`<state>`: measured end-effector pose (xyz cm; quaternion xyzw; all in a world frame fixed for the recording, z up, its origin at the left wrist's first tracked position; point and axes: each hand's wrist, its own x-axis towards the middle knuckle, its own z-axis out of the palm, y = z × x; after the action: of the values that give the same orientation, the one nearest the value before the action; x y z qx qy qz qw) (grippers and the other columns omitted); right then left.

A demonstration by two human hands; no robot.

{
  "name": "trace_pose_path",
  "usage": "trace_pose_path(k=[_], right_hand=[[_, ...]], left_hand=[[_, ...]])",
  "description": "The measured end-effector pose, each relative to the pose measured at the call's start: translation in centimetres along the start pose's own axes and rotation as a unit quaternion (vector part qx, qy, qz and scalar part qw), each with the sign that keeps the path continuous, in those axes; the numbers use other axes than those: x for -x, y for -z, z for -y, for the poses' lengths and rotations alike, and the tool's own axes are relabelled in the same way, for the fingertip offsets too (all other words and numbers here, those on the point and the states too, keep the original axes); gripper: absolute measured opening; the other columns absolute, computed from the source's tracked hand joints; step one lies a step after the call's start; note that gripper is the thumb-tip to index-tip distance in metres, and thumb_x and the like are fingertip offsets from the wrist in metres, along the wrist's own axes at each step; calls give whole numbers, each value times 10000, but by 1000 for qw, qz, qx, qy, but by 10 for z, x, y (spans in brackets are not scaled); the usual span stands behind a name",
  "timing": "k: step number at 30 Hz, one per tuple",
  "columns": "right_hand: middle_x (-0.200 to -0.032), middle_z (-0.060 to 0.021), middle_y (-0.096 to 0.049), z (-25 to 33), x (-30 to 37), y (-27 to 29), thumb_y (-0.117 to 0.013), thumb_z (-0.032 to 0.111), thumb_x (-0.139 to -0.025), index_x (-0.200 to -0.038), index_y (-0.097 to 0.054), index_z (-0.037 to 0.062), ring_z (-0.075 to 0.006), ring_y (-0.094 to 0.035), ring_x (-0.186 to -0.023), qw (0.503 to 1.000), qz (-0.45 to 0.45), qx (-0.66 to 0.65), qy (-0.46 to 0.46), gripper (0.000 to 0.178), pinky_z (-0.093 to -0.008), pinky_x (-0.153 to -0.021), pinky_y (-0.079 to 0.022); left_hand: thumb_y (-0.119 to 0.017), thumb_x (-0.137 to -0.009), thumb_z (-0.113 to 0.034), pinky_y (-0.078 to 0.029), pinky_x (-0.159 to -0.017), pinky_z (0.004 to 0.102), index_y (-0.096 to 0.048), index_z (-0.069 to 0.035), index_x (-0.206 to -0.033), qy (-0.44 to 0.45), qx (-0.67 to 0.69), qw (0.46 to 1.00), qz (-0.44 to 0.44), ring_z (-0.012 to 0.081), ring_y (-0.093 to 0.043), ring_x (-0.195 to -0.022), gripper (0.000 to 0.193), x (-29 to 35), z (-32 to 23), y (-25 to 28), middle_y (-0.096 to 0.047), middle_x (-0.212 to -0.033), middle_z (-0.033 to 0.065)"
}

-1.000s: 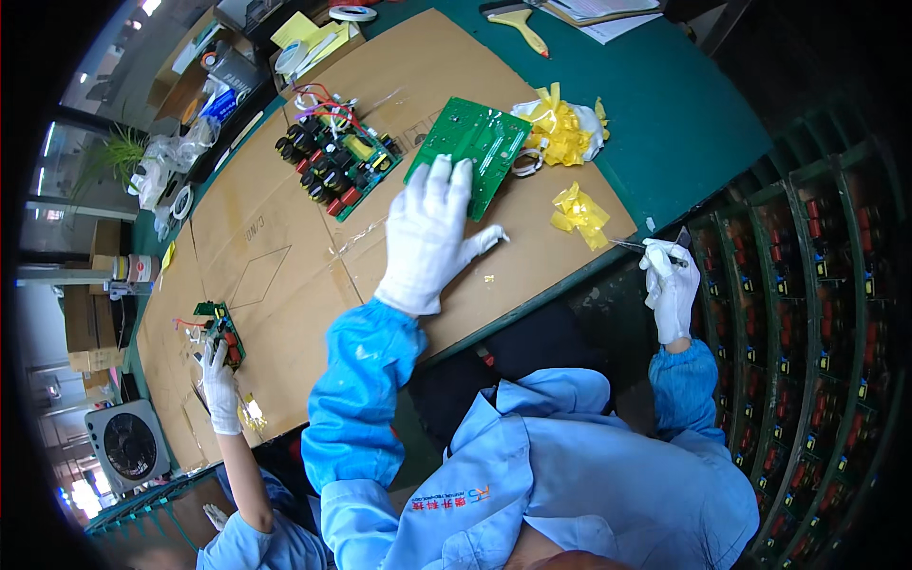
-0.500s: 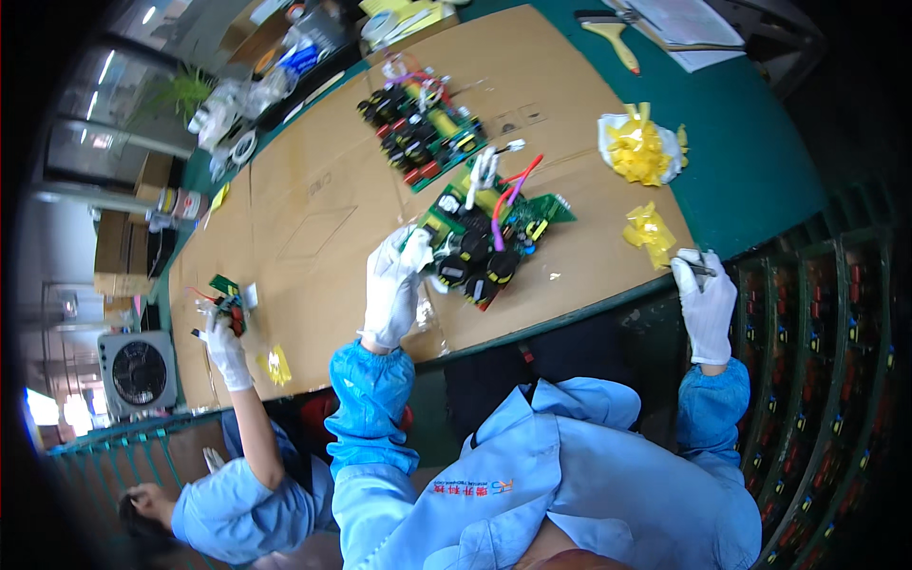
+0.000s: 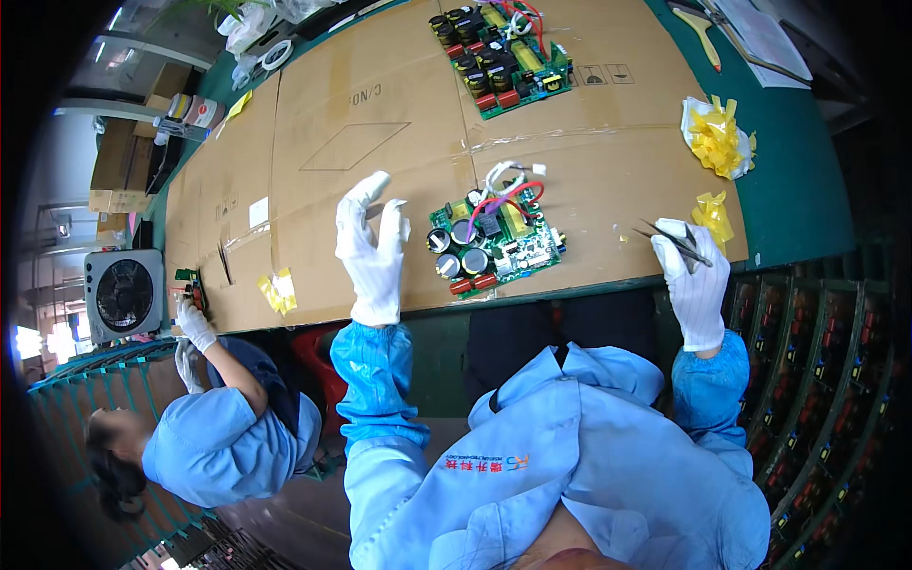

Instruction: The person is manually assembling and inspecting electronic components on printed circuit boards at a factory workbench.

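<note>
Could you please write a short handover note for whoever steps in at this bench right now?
Left hand: gloved, open, flat on the cardboard sheet, just left of the near circuit board, apparently not touching it.
Right hand: gloved, at the bench's right edge, fingers closed on tweezers.
Near board lies components up, wires attached. A second circuit board lies farther back. Yellow tape pieces sit right of it.
Done and left: cannot tell from this view.

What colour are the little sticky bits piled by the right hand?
The tape pieces are bright yellow, seen clearly in the head view.

Green circuit board (image 3: 494, 242), white-gloved hands (image 3: 372, 249), yellow tape pieces (image 3: 719, 140), brown cardboard (image 3: 380, 123)
</note>
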<state>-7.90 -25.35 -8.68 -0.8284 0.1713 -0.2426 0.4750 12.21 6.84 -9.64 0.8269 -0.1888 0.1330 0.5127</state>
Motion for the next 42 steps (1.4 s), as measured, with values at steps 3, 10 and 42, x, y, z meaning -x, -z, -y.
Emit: trace_pose_path(k=[3,10,42], right_hand=[[-936,-120,-708,2,4,-9,-741,65,-918,-1057,-711,-26,-212,-708,-823,999,15,34,29,168,-305,-766,-553],[-904,-92,-711,8,21,-17,-740,47,-898,-1049,-722,-22,-159,-678,-762,994,38,-65,-81,168,-279,-696,-531],[-920,-61,-685,39,-35,-83,-661,257,-931,-1142,-669,87,-260,-693,-838,864,374,199,273,271,-409,-673,-516]], left_hand=[[-596,-961,-58,-529,-802,307,-656,4,-1282,-14,55,991,121,210,-636,-1108,333,10,-15,12,-651,-1300,145],[-795,-810,-175,-508,-1043,442,-599,-76,-1419,-109,-34,956,272,375,-591,-1259,647,31,-4,10,-594,-1402,186],[-843,-752,-110,-485,-1037,574,-658,-111,-1124,-221,-119,967,41,513,-485,-1335,415,120,-13,-81,-503,-1448,196]])
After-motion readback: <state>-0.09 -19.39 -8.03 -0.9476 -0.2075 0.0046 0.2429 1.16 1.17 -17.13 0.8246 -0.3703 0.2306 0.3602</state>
